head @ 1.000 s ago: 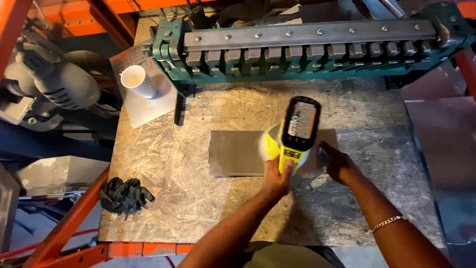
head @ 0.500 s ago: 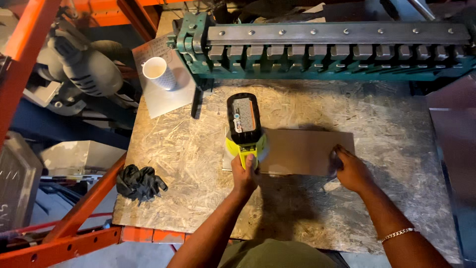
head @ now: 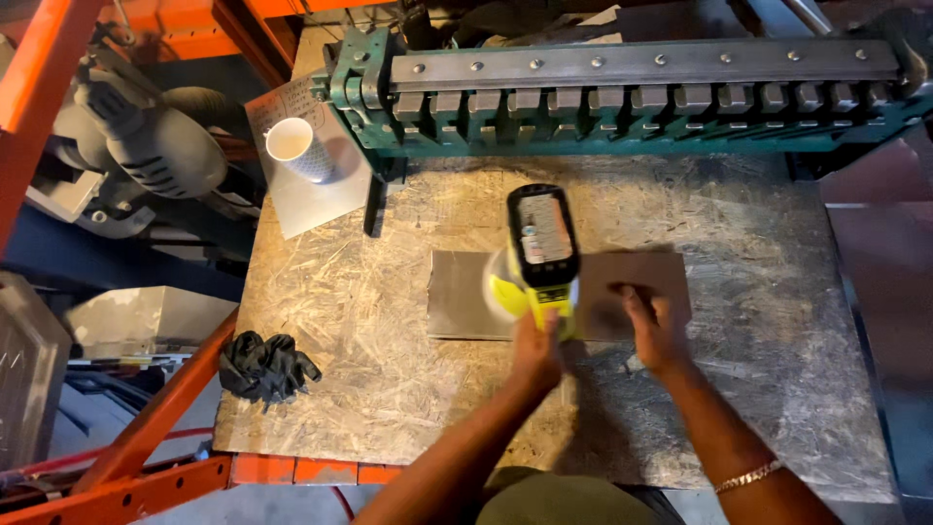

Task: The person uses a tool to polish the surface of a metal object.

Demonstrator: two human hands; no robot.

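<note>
A flat grey metal sheet lies on the chipboard bench top. My left hand grips the handle of a yellow and black cordless power tool, held over the middle of the sheet; its head is blurred. My right hand presses flat on the right part of the sheet, fingers spread. A bracelet sits on my right wrist.
A green metal bending brake spans the back of the bench. A white paper cup stands on a small metal plate at the back left. Black gloves lie at the left front edge. Orange rack beams and stored tools fill the left side.
The power tool has moved right along the sheet, from its left end to its middle. My right hand has stayed on the right part of the sheet.
</note>
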